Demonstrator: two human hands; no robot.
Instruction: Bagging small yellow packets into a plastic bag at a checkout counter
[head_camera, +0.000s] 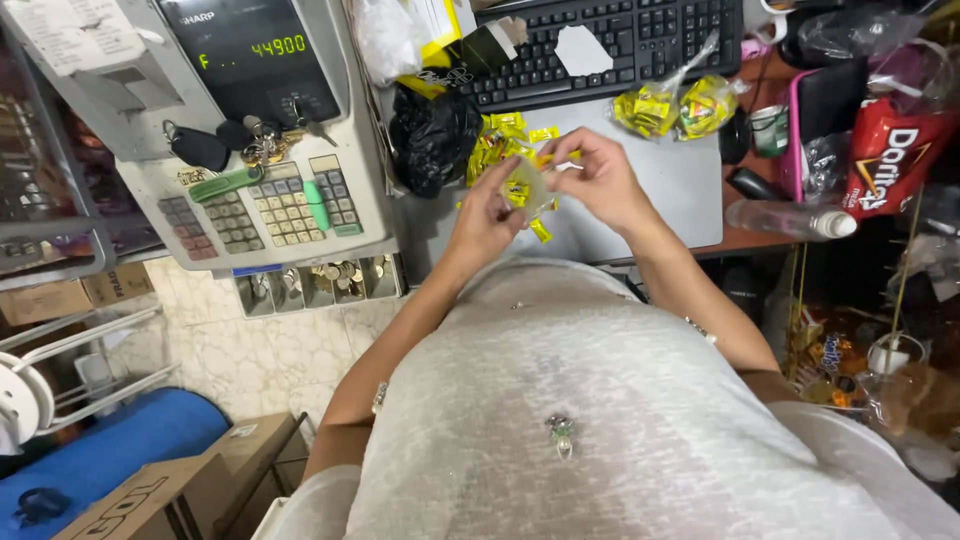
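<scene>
Holding a small clear plastic bag (527, 186) open over the loose yellow candies (505, 140).
Left hand (487, 218) and right hand (597, 177) pinching opposite bag edges, fingers closed on the film, just below the black keyboard (600, 45).

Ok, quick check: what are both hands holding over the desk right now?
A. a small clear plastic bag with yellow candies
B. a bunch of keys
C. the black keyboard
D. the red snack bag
A: the left hand and right hand pinch a small clear plastic bag with yellow wrapped candies heaped just beyond it; the keyboard and red snack bag lie untouched.
</scene>
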